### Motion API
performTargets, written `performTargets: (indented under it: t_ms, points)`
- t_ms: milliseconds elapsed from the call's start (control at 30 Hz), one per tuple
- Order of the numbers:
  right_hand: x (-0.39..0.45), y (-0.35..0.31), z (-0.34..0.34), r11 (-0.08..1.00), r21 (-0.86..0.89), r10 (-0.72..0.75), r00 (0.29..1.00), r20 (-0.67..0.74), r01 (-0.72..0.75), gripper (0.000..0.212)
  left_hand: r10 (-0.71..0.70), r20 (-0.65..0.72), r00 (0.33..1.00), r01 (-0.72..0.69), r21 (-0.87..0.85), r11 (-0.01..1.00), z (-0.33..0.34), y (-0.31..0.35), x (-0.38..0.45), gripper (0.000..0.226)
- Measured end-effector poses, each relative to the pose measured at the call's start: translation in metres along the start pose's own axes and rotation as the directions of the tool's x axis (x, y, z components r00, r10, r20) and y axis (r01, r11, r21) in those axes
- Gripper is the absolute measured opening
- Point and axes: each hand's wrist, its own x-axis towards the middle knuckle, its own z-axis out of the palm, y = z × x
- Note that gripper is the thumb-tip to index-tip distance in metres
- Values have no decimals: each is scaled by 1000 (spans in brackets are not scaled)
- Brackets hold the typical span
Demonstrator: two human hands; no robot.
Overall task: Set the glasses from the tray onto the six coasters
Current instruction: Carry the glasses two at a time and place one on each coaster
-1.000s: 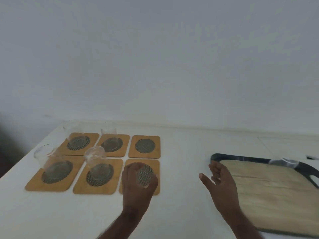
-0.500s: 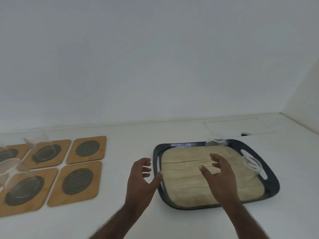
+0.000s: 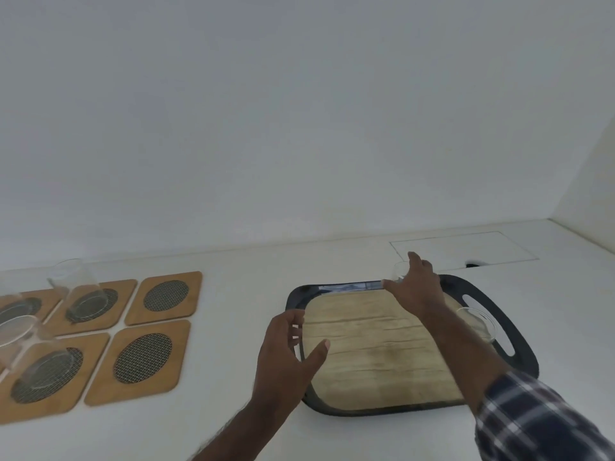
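Observation:
A dark tray (image 3: 519, 359) with a wood-look floor lies on the white counter at the right. One clear glass (image 3: 400, 271) stands at its far rim, and my right hand (image 3: 416, 287) has reached it, thumb and forefinger spread on either side of it, not closed. A second glass (image 3: 479, 325) stands by the tray's right handle slot. My left hand (image 3: 289, 356) hovers open over the tray's left rim, holding nothing. To the left lie wooden coasters: two bare ones (image 3: 168, 297) (image 3: 141, 359), and others carrying glasses (image 3: 78, 289) (image 3: 28, 349).
A white wall rises behind the counter and a side wall closes in at the far right. A rectangular flush panel (image 3: 462, 249) with a small dark hole sits in the counter behind the tray. The leftmost coasters are cut off by the frame edge.
My view swung right from the coasters to the tray. My right hand stretched forward across the tray to the far glass. My left hand left the near coaster and drifted to the tray's left rim.

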Motion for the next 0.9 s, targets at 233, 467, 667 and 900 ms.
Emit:
performTargets:
  t_ms: [233,467,667,900]
  points:
    - [8,0,6,999,-32,-20,1000,22,21,62,11,-39,999,-9,72,997,-14,-7,1,55]
    - [-46,-38,-8,919,318,-238,971,-20,231,62,12,18,1000,-13,66,998,-6,-5,3,78]
    - [-105,-76,-24,819,453,-448,886,123,351,62,64,88,994,-73,109,991,3,10,7,96]
    - [-130,-86,-23,809,434,-504,848,163,397,68,138,42,990,-141,87,986,7,21,8,76]
